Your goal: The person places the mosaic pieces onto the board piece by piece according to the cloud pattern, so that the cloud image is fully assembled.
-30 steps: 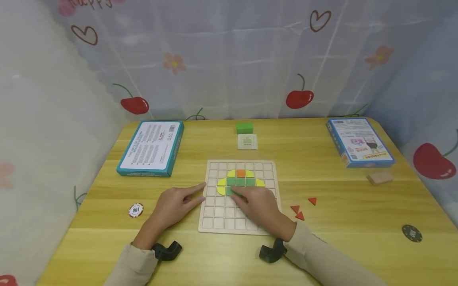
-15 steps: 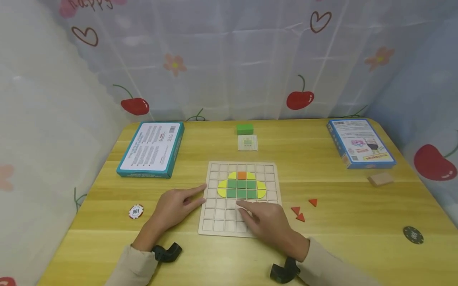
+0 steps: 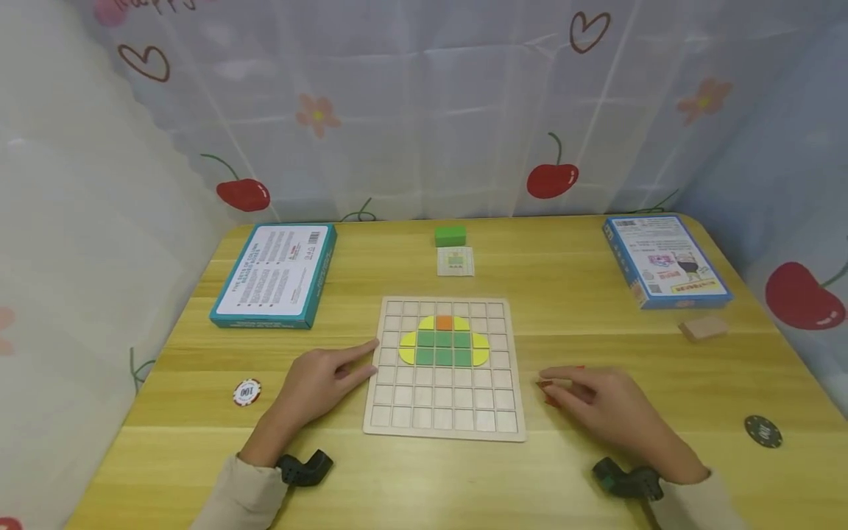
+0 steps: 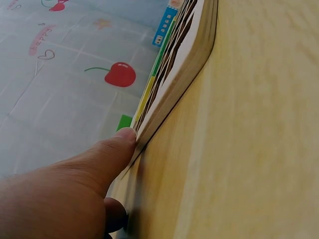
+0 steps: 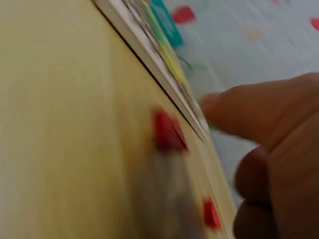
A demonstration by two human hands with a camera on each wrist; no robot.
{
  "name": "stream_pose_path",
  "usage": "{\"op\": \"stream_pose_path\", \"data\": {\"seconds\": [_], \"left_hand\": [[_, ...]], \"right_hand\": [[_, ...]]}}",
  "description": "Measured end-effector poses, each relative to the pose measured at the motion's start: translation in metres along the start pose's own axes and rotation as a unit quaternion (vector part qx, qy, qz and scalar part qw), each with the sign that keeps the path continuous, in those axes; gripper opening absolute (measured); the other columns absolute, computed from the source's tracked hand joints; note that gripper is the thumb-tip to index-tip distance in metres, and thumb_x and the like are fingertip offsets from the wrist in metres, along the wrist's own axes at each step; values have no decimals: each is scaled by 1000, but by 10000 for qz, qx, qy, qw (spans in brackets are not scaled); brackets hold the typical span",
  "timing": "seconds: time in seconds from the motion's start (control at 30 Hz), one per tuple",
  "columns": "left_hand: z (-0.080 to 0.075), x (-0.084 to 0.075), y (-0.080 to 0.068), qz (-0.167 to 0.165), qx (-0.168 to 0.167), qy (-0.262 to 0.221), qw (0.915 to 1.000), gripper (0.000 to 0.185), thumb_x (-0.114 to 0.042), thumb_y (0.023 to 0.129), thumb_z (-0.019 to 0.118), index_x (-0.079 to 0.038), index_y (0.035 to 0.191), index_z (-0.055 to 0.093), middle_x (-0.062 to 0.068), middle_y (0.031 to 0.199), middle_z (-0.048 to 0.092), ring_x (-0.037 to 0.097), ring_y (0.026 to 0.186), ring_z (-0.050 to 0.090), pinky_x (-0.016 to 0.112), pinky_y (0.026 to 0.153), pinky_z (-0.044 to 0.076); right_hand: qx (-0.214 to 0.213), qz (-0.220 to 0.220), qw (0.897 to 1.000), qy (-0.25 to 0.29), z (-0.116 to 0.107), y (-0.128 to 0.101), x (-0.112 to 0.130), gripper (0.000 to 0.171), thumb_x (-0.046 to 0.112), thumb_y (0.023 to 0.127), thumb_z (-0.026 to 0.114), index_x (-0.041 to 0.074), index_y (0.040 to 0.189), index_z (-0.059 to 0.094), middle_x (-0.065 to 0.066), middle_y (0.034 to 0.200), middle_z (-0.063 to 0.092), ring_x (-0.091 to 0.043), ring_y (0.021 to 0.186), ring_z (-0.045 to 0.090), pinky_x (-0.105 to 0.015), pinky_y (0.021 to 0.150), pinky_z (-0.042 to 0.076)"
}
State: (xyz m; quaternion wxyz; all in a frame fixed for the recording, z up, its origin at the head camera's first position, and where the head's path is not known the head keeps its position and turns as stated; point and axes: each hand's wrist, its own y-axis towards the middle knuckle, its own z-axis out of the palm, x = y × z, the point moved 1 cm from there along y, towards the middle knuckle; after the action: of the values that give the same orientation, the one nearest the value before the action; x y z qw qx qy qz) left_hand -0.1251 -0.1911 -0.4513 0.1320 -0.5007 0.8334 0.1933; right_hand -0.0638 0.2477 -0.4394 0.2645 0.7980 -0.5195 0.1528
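A square wooden grid board [image 3: 433, 397] lies mid-table. Set in its upper cells are green square tiles [image 3: 444, 347], an orange square tile [image 3: 444, 322] and yellow rounded tiles [image 3: 480, 348]. My left hand [image 3: 318, 384] touches the board's left edge with extended index finger and thumb; the left wrist view shows the thumb [image 4: 117, 149] against the wooden side. Right of the board, my right hand [image 3: 606, 403] hovers over the red triangle tiles [image 3: 545, 384], partly covering them. In the right wrist view the red triangles [image 5: 168, 130] lie on the tabletop, apart from the fingers.
Behind the board are a pattern card [image 3: 456, 261] and a green block [image 3: 450, 236]. A teal box [image 3: 274, 276] stands back left, a blue box [image 3: 668, 261] back right. A wooden block [image 3: 704, 328], a black chip [image 3: 763, 431] and a white-red chip [image 3: 247, 392] lie farther out.
My right hand has left the green tiles on the board, passing its lower middle, and moved right to the red triangles. My left hand has stayed at the board's left edge.
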Motion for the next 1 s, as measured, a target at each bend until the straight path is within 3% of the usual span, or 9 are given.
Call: {"op": "stream_pose_path", "data": {"seconds": [0.07,0.13,0.53,0.8,1.0], "left_hand": [[0,1,-1,-36,-1,22,10000,46,-52,96,68,-36,138,65,-17,50,33,1,49,27,26,51,29],[0,1,-2,-72,12,33,10000,46,-53,96,68,-36,139,65,-17,50,33,1,48,27,26,51,29],[0,0,0,-42,79,52,9999,46,-52,96,68,-36,139,65,-16,51,34,2,49,27,26,51,28],[-2,-1,-1,-49,61,54,10000,46,-51,96,69,-36,139,65,-16,51,34,1,49,27,26,52,29],[-1,-1,0,1,40,31,10000,46,-53,96,68,-36,139,65,-16,51,34,1,49,27,26,51,28]], "right_hand": [[189,415,9989,-87,-9,-2,-10,22,31,94,77,24,115,79,20,59,48,2,48,33,-22,47,32],[288,662,9971,-226,-15,-3,-17,25,35,96,75,23,118,78,18,54,36,0,48,31,-23,47,31],[429,1004,9913,-734,-28,-8,-33,34,33,94,76,13,121,75,13,55,36,-3,49,29,-24,48,27],[151,644,9934,-937,-25,-6,-29,20,27,93,77,16,110,78,17,54,33,0,48,26,-23,47,25],[-249,436,9957,-778,-18,-3,-20,25,25,91,80,15,115,78,19,54,30,2,48,24,-23,47,25]]}}
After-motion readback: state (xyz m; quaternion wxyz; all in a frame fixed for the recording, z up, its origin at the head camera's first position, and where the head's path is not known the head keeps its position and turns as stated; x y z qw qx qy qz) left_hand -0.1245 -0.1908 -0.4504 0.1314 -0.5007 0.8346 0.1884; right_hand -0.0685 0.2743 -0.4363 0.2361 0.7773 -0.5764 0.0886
